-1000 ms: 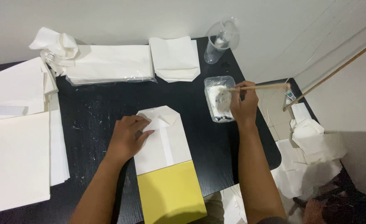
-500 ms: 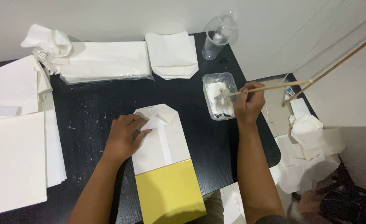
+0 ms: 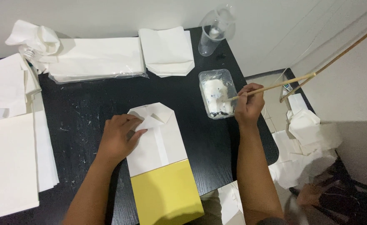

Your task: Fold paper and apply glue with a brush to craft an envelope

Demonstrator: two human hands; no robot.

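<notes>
Nearest the viewer, a folded paper bag (image 3: 160, 166) lies flat on the black tabletop (image 3: 83, 108), its yellow lower half overhanging the near edge and its white upper half ending in folded flaps. The left hand (image 3: 119, 137) lies palm down on the white part, fingers spread and pressing the left flap, grasping nothing. Along the left edge of the tabletop rest flat white paper sheets (image 3: 8, 162).

Just beyond the bag, toward the right edge, the right hand (image 3: 248, 104) is clenched around a thin wooden stick (image 3: 283, 83), whose near tip dips into a clear plastic tray (image 3: 217, 93) holding white paste; the stick's far end slants up and away past the right edge. The tray stands just beside the right hand, apart from the bag.

Farther back, a clear plastic cup (image 3: 214, 33) stands at the far right corner. To its left lies a stack of folded white bags (image 3: 166, 52), then a wider stack of white sheets in clear wrap (image 3: 96, 60), and crumpled white paper (image 3: 31, 39) at the far left. Off the right edge, loose white papers (image 3: 304, 137) lie on the floor.
</notes>
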